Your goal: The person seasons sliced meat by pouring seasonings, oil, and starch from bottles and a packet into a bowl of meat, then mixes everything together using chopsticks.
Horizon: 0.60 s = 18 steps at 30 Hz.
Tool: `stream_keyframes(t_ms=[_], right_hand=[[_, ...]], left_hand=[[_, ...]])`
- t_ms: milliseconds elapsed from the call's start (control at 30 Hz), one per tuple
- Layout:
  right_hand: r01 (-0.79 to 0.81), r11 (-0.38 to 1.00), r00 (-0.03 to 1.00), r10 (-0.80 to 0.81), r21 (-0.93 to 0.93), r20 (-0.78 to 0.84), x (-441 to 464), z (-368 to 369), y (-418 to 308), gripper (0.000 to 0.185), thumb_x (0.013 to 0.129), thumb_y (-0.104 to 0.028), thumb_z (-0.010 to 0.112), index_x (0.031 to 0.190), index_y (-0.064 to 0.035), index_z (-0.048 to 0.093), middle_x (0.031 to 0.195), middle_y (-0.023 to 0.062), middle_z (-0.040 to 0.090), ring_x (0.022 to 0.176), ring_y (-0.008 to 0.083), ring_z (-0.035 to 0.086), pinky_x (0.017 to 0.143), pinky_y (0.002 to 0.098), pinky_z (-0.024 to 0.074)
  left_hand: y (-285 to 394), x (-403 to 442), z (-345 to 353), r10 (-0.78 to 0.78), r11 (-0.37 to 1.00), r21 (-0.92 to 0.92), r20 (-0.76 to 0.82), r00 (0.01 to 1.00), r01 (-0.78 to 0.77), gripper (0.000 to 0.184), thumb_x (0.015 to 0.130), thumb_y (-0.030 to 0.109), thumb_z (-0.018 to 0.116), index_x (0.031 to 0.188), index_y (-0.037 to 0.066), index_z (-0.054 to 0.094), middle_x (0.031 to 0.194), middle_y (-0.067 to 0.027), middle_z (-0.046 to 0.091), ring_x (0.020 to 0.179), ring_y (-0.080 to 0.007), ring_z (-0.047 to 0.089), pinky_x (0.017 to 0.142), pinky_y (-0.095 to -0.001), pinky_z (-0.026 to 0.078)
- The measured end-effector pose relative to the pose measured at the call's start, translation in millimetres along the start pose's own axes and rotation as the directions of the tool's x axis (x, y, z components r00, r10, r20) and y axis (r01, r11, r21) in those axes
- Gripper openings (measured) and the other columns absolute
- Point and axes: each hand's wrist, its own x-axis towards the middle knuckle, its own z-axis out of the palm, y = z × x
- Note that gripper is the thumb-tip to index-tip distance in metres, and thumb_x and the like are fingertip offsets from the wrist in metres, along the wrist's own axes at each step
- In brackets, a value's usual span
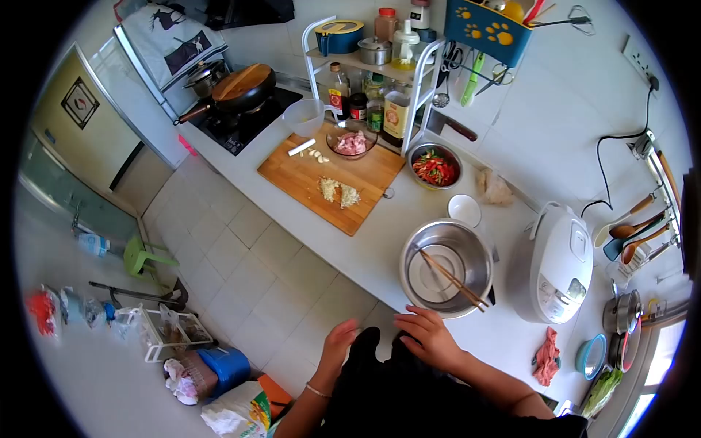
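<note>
Both Hands Loose by the Counter [380, 257]

Beyond and left of the steel bowl [476, 257] lies the cutting board [299, 186], perhaps to keep chopped pieces together; right of the bowl stands the rice cooker [558, 263], limiting room there. The bowl sits at the counter's near edge, likely for easy reach. Left of it the left hand [339, 343] hangs open, holding nothing; at its near rim the right hand [429, 336] is loosely open, contact unclear. Chopsticks [454, 280] lean inside the bowl, ends overhanging its rim.

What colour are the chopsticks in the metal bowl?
The chopsticks are brown, best seen in the head view.
</note>
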Motion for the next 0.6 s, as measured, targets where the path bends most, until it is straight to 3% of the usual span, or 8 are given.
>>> stream_keyframes(t_ms=[67, 100, 167, 300, 433, 500, 567, 600], right_hand=[[0.066, 0.998, 0.997, -0.067, 0.015, 0.035, 3, -15, -2, 0.033, 0.081, -0.013, 0.067, 0.113, -0.0087, 0.063, 0.121, 0.0074, 0.061, 0.122, 0.0286, 0.05, 0.098, 0.0419, 0.0421], [0.05, 0.987, 0.999, -0.046, 0.153, -0.025, 68, 50, -47, 0.033, 0.081, -0.013, 0.067, 0.113, -0.0087, 0.063, 0.121, 0.0074, 0.061, 0.122, 0.0286, 0.05, 0.098, 0.0419, 0.0421], [0.076, 0.98, 0.997, -0.073, 0.183, -0.021, 100, 49, -34, 0.03, 0.081, -0.011, 0.066, 0.111, -0.008, 0.064, 0.115, 0.0079, 0.063, 0.118, 0.0273, 0.054, 0.097, 0.0408, 0.0427], [0.026, 0.987, 0.996, -0.012, 0.157, -0.088, 161, 51, -3, 0.028, 0.083, -0.01, 0.065, 0.11, -0.0061, 0.063, 0.109, 0.01, 0.065, 0.11, 0.0302, 0.058, 0.093, 0.0411, 0.0456], [-0.339, 0.837, 0.839, 0.475, 0.43, -0.263, 270, 73, 70, 0.03, 0.091, -0.012, 0.057, 0.118, -0.0004, 0.057, 0.103, 0.0156, 0.065, 0.088, 0.0321, 0.065, 0.077, 0.0386, 0.0512], [-0.231, 0.596, 0.67, 0.671, 0.769, -0.319, 336, 121, 144, 0.038, 0.095, -0.016, 0.052, 0.129, 0.0004, 0.048, 0.101, 0.0157, 0.065, 0.084, 0.0253, 0.066, 0.075, 0.0359, 0.0512], [-0.394, 0.509, 0.522, 0.809, 0.766, -0.269, 394, 130, 208, 0.048, 0.096, -0.021, 0.051, 0.138, -0.0005, 0.037, 0.102, 0.0154, 0.065, 0.083, 0.0193, 0.066, 0.07, 0.0338, 0.0529], [-0.391, 0.488, 0.512, 0.82, 0.781, -0.256, 414, 144, 223, 0.048, 0.096, -0.021, 0.051, 0.138, -0.0005, 0.037, 0.102, 0.0154, 0.065, 0.083, 0.0193, 0.066, 0.07, 0.0338, 0.0529]], left_hand=[[-8, -5, 12, -0.041, 0.995, -0.094, -0.125, 0.991, 0.029, 0.034, 0.091, 0.011, 0.055, 0.125, 0.004, 0.054, 0.119, -0.0087, 0.06, 0.108, -0.0182, 0.057, 0.092, -0.0309, 0.046], [44, -16, -93, -0.07, 0.996, 0.033, -0.194, 0.979, 0.078, 0.034, 0.091, 0.011, 0.055, 0.125, 0.004, 0.054, 0.119, -0.0087, 0.06, 0.108, -0.0182, 0.057, 0.092, -0.0309, 0.046], [50, 16, -99, -0.006, 0.999, -0.051, -0.255, 0.967, -0.008, 0.032, 0.092, 0.01, 0.054, 0.123, 0.004, 0.055, 0.117, -0.0079, 0.061, 0.107, -0.0172, 0.057, 0.091, -0.0306, 0.046], [86, 68, -119, 0.068, 0.997, 0.041, -0.231, 0.971, -0.06, 0.034, 0.091, 0.008, 0.055, 0.125, 0.003, 0.054, 0.121, -0.0093, 0.059, 0.111, -0.0184, 0.056, 0.096, -0.0316, 0.043], [164, 151, -124, 0.197, 0.966, 0.187, -0.09, 0.976, -0.178, 0.035, 0.09, 0.005, 0.055, 0.125, 0.002, 0.054, 0.125, -0.0107, 0.057, 0.117, -0.0204, 0.053, 0.101, -0.0323, 0.04], [202, 194, -127, 0.225, 0.933, 0.276, 0.046, 0.973, -0.229, 0.039, 0.088, 0.006, 0.058, 0.127, -0.001, 0.053, 0.128, -0.012, 0.055, 0.122, -0.0218, 0.049, 0.105, -0.0343, 0.035], [241, 236, -120, 0.241, 0.879, 0.398, 0.109, 0.964, -0.264, 0.041, 0.088, 0.007, 0.059, 0.128, 0.001, 0.052, 0.13, -0.0116, 0.054, 0.123, -0.0216, 0.048, 0.106, -0.0349, 0.035], [258, 251, -126, 0.246, 0.81, 0.505, 0.169, 0.954, -0.298, 0.042, 0.088, 0.009, 0.059, 0.129, 0.003, 0.052, 0.133, -0.0112, 0.053, 0.125, -0.0215, 0.047, 0.106, -0.0354, 0.034]])
